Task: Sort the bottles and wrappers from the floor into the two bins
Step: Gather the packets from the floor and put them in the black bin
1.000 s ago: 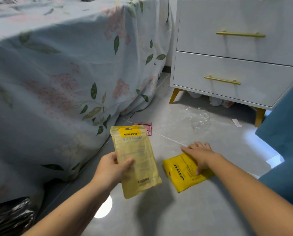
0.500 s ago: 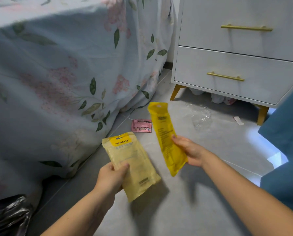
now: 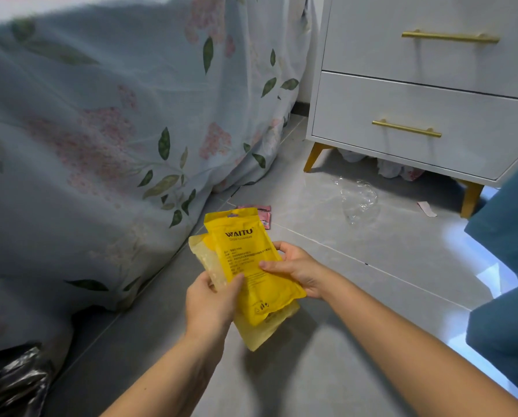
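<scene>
Two yellow pouch wrappers are stacked in front of me above the grey floor. The bright yellow wrapper (image 3: 245, 260) lies on top of the paler yellow wrapper (image 3: 262, 329). My left hand (image 3: 211, 305) grips the stack at its lower left edge, thumb on the top wrapper. My right hand (image 3: 297, 270) holds the bright wrapper's right edge, thumb on its face. A pink wrapper (image 3: 263, 215) lies on the floor behind them. A crumpled clear plastic wrapper (image 3: 358, 200) lies near the nightstand. No bottle is in view.
A bed with a floral sheet (image 3: 101, 145) fills the left. A white nightstand (image 3: 426, 94) on gold legs stands at the back right, with a small paper scrap (image 3: 427, 209) by its leg. A black bin bag (image 3: 11, 383) sits bottom left. Blue fabric (image 3: 510, 251) is on the right.
My right hand lifted the bright yellow wrapper off the floor and brought it left onto the paler wrapper in my left hand. Both hands now hold the stack together.
</scene>
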